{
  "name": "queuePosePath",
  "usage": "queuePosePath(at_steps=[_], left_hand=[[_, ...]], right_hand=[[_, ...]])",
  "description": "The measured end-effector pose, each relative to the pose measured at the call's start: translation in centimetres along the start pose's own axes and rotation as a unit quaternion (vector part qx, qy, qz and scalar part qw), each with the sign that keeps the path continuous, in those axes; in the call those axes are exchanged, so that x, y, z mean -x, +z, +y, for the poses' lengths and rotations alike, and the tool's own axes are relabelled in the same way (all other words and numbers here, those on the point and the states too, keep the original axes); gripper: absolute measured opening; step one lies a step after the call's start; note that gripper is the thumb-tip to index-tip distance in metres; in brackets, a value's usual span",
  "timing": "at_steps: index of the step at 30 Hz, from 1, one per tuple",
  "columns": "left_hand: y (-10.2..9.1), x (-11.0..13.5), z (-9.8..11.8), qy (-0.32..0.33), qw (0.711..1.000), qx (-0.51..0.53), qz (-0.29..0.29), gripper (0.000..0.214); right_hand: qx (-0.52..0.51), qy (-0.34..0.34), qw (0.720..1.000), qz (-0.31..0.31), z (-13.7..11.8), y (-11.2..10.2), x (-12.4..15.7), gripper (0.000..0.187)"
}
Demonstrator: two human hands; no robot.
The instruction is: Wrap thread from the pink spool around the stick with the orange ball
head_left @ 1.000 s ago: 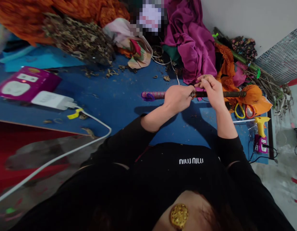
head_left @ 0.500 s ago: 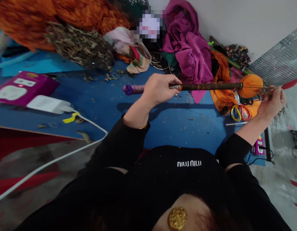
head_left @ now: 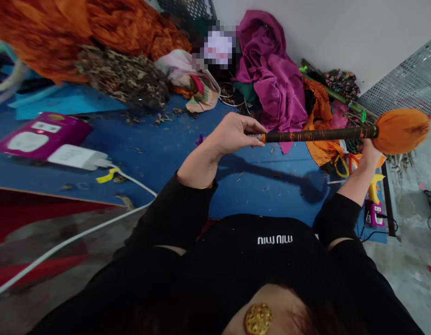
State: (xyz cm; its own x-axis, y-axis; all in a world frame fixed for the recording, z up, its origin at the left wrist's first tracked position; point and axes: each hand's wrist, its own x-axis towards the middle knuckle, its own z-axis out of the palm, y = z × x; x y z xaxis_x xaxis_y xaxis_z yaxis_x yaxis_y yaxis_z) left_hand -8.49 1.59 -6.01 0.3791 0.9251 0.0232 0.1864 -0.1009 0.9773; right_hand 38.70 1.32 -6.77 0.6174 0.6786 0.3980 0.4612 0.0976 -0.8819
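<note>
My left hand is closed around a dark stick wound with orange bands and holds it level above the blue table. At the stick's right end is a round bundle of orange cloth. A bit of purple wrapping shows beyond my left wrist. My right hand is behind and below the stick, near its cloth end. The stick hides its fingers, so I cannot tell what they hold. Close to it lie scissors with yellow and red handles, partly covered, and orange cloth.
A purple power socket with a white plug stands on the blue table at left, its cable crossing the front edge. Behind are orange cloth, dried plant matter and magenta cloth. Another purple socket is at right.
The stick's orange end has moved right and nearer to me. My right hand has moved left from beyond that end to behind the stick; the red piece near it is no longer plainly seen.
</note>
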Motion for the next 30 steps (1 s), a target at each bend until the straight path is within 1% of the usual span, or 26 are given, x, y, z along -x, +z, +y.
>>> queuePosePath(at_steps=[1, 2, 3, 4, 5, 6, 7, 8, 9, 10, 12, 13, 14, 15, 16, 17, 18, 20, 22, 24, 26, 28, 30], left_hand=[[0.2, 0.0, 0.2, -0.003, 1.0, 0.03, 0.004, 0.033], [0.4, 0.1, 0.3, -0.006, 0.998, 0.056, 0.011, 0.033], [0.7, 0.1, 0.5, -0.009, 0.997, 0.076, 0.022, 0.032], [1.0, 0.2, 0.6, -0.01, 0.995, 0.092, 0.037, 0.032], [1.2, 0.2, 0.7, -0.01, 0.993, 0.102, 0.054, 0.032], [1.5, 0.2, 0.8, -0.011, 0.992, 0.11, 0.068, 0.032], [1.7, 0.2, 0.8, -0.012, 0.99, 0.116, 0.079, 0.032], [1.9, 0.1, 0.9, -0.013, 0.989, 0.121, 0.087, 0.031], [2.1, 0.1, 0.9, -0.016, 0.987, 0.126, 0.094, 0.031], [2.3, 0.0, 0.9, -0.02, 0.986, 0.132, 0.097, 0.031], [2.5, 0.0, 1.0, -0.03, 0.984, 0.144, 0.103, 0.031], [2.5, -0.1, 1.1, -0.036, 0.983, 0.149, 0.105, 0.031], [2.5, 0.0, 1.2, -0.043, 0.982, 0.152, 0.105, 0.03], [2.5, 0.0, 1.3, -0.05, 0.981, 0.154, 0.105, 0.03], [2.5, 0.0, 1.4, -0.057, 0.98, 0.156, 0.106, 0.029], [2.5, 0.0, 1.5, -0.062, 0.98, 0.156, 0.107, 0.029], [2.4, 0.1, 1.6, -0.067, 0.979, 0.157, 0.109, 0.028], [2.4, 0.0, 1.6, -0.075, 0.978, 0.16, 0.112, 0.027], [2.5, -0.1, 1.5, -0.08, 0.977, 0.163, 0.111, 0.025], [2.7, -0.2, 1.2, -0.082, 0.977, 0.161, 0.109, 0.022], [3.0, -0.4, 0.9, -0.084, 0.979, 0.151, 0.108, 0.02], [3.3, -0.4, 0.6, -0.088, 0.981, 0.141, 0.102, 0.021], [3.6, -0.5, 0.5, -0.089, 0.983, 0.139, 0.082, 0.029]], right_hand=[[0.095, 0.008, 0.995, 0.011, -0.5, 0.6, 0.6, 0.019], [0.185, 0.004, 0.983, 0.016, -1.3, 1.2, 1.2, 0.013], [0.272, -0.011, 0.962, 0.012, -2.3, 2.0, 1.8, 0.01], [0.359, -0.035, 0.933, -0.004, -3.4, 3.0, 2.5, 0.019], [0.404, -0.066, 0.911, -0.039, -4.6, 4.1, 3.3, 0.029], [0.391, -0.099, 0.91, -0.09, -5.9, 5.4, 4.3, 0.033], [0.339, -0.127, 0.92, -0.152, -7.0, 6.8, 5.4, 0.032], [0.264, -0.149, 0.926, -0.223, -8.0, 8.3, 6.8, 0.03], [0.183, -0.156, 0.927, -0.289, -8.8, 9.8, 8.3, 0.029], [0.107, -0.146, 0.919, -0.351, -9.4, 11.2, 9.9, 0.031], [-0.015, -0.114, 0.89, -0.442, -10.2, 13.5, 13.1, 0.037], [-0.057, -0.097, 0.871, -0.478, -10.4, 14.4, 14.5, 0.039], [-0.078, -0.083, 0.858, -0.501, -10.6, 14.9, 15.7, 0.04], [-0.081, -0.071, 0.851, -0.515, -10.8, 15.2, 16.5, 0.038], [-0.069, -0.064, 0.85, -0.518, -11.1, 15.2, 17.1, 0.036], [-0.049, -0.063, 0.856, -0.511, -11.5, 15.0, 17.4, 0.035], [-0.032, -0.071, 0.865, -0.495, -11.9, 14.6, 17.5, 0.036], [-0.026, -0.112, 0.889, -0.444, -12.9, 13.7, 17.4, 0.039], [-0.065, -0.163, 0.904, -0.389, -13.7, 13.2, 17.4, 0.039], [-0.127, -0.177, 0.906, -0.362, -14.1, 13.3, 17.9, 0.039], [-0.204, -0.146, 0.896, -0.367, -13.9, 13.8, 18.6, 0.042], [-0.268, -0.091, 0.883, -0.374, -13.4, 14.6, 19.0, 0.047], [-0.296, -0.035, 0.883, -0.363, -12.9, 15.2, 19.1, 0.053]])
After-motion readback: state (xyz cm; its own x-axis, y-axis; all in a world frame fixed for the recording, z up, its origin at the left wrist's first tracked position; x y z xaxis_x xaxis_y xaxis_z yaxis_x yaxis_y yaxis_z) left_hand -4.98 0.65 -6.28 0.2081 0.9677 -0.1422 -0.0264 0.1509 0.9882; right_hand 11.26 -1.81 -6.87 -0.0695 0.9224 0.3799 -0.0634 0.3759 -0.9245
